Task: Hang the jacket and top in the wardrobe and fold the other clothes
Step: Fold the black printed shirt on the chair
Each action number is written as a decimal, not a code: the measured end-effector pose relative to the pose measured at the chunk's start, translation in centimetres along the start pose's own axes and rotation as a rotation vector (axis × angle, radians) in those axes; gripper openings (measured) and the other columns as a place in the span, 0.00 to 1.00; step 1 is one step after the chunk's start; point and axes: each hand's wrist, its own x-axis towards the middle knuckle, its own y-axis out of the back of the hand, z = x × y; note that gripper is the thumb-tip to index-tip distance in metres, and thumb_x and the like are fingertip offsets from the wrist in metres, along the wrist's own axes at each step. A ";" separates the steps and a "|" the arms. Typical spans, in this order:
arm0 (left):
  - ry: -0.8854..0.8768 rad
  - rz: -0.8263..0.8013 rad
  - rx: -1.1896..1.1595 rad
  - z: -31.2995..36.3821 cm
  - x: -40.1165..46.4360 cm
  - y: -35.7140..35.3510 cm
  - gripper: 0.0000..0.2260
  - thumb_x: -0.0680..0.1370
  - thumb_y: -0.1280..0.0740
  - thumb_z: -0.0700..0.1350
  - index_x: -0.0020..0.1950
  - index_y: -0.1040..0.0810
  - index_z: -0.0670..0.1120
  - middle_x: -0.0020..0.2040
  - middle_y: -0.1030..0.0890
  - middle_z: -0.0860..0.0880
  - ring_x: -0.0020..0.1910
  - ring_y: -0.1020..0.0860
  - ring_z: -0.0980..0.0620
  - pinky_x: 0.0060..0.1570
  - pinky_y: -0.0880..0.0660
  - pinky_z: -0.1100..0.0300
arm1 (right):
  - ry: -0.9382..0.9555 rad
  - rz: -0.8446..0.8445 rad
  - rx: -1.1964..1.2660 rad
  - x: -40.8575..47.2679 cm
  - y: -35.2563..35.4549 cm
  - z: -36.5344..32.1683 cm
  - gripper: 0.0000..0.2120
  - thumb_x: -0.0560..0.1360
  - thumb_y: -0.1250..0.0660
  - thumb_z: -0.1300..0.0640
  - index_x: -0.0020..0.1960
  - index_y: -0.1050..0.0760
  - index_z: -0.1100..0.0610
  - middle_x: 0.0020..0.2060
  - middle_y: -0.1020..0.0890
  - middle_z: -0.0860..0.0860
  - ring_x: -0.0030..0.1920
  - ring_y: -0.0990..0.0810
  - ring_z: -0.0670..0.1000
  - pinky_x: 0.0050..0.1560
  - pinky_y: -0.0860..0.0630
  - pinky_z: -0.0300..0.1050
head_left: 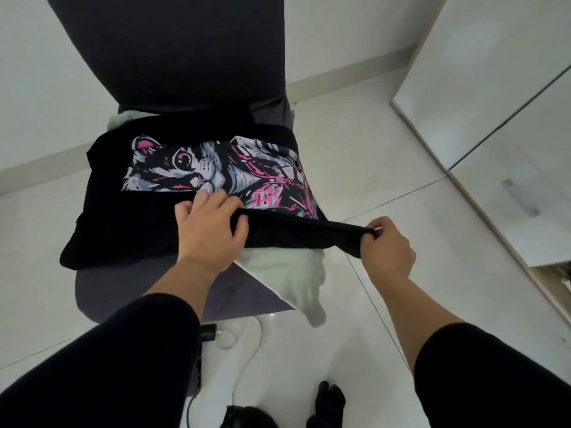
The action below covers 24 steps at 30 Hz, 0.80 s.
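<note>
A black T-shirt (123,217) with a pink and grey animal print lies partly folded across the seat of a dark chair (173,50). My left hand (210,230) presses on the shirt's near edge, fingers gripping the black fabric. My right hand (386,248) pinches the far end of that same edge and holds it stretched out to the right, off the seat. A pale mint garment (287,276) lies under the shirt and hangs over the seat's front right corner.
White wardrobe doors (494,97) with a metal handle (522,197) stand to the right. The floor is glossy white tile (386,143). The chair's white base (234,344) and a dark item (327,403) lie near my feet.
</note>
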 end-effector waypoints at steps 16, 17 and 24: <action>0.342 -0.122 -0.030 0.8 4.2 -3.9 0.13 0.79 0.41 0.49 0.63 0.29 0.50 0.61 0.30 0.49 0.64 0.34 0.48 0.62 0.43 0.48 | 0.407 -0.149 -0.111 5.5 -3.4 -6.3 0.10 0.79 0.39 0.57 0.56 0.23 0.48 0.54 0.21 0.50 0.55 0.26 0.54 0.56 0.31 0.47; 0.324 -0.119 -0.037 0.6 4.2 -3.8 0.13 0.79 0.42 0.49 0.63 0.29 0.50 0.61 0.29 0.49 0.63 0.33 0.49 0.62 0.43 0.49 | 0.451 -0.166 -0.101 5.0 -3.9 -6.8 0.10 0.79 0.39 0.57 0.55 0.22 0.49 0.54 0.21 0.49 0.55 0.26 0.53 0.55 0.31 0.47; 0.356 -0.043 -0.120 -1.3 3.2 -1.8 0.11 0.80 0.43 0.44 0.60 0.27 0.51 0.59 0.29 0.52 0.59 0.32 0.51 0.62 0.42 0.51 | 0.675 -0.141 -0.099 1.5 -5.2 -11.5 0.13 0.77 0.38 0.60 0.59 0.25 0.50 0.56 0.25 0.51 0.57 0.28 0.54 0.57 0.32 0.48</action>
